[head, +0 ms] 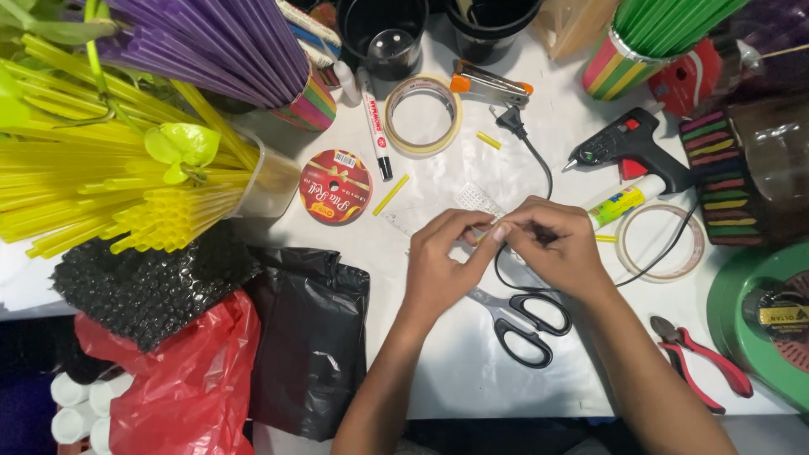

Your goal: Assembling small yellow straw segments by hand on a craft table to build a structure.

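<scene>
Both hands meet over the middle of the white desk (472,371). The left hand (438,261) and the right hand (552,244) pinch a short yellow straw piece (482,237) between their fingertips, where thumbs and forefingers touch; most of the piece is hidden by the fingers. Just beyond the fingertips lies a small clear ruler (476,200), and just near of the hands lie black-handled scissors (522,320) with the blades running under the left hand. A black cord (539,164) passes under the right hand.

To the right, a black glue gun (628,147) stands beside a glue stick (624,202) and a clear tape ring (660,243); red pliers (699,362) lie at the near right. Farther away sit a roll of tan tape (423,115), a marker (375,122) and a red ribbon spool (335,187). Two more yellow straw bits (391,195) lie loose on the far side. At left, a bundle of long yellow straws (109,194) lies in a clear cup above black and red plastic bags (308,337).
</scene>
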